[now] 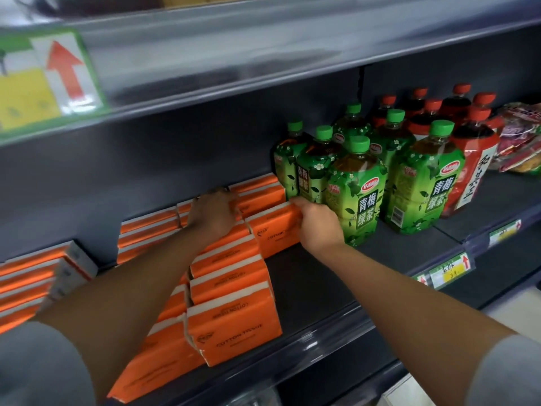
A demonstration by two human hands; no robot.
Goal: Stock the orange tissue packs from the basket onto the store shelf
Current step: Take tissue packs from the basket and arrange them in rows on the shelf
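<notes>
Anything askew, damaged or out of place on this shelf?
Yes. At the far left, a pale-ended pack sits tilted across the flat orange stack. The nearest orange rectangular tissue packs lean, slanting toward the shelf lip. The orange pack in the right hand is mid-placement. No damage visible.

Matt dark metal shelf (322,276); glossy orange tissue packs (234,326); glossy plastic-wrapped green bottles (357,194); shiny clear plastic label strip (450,269).
</notes>
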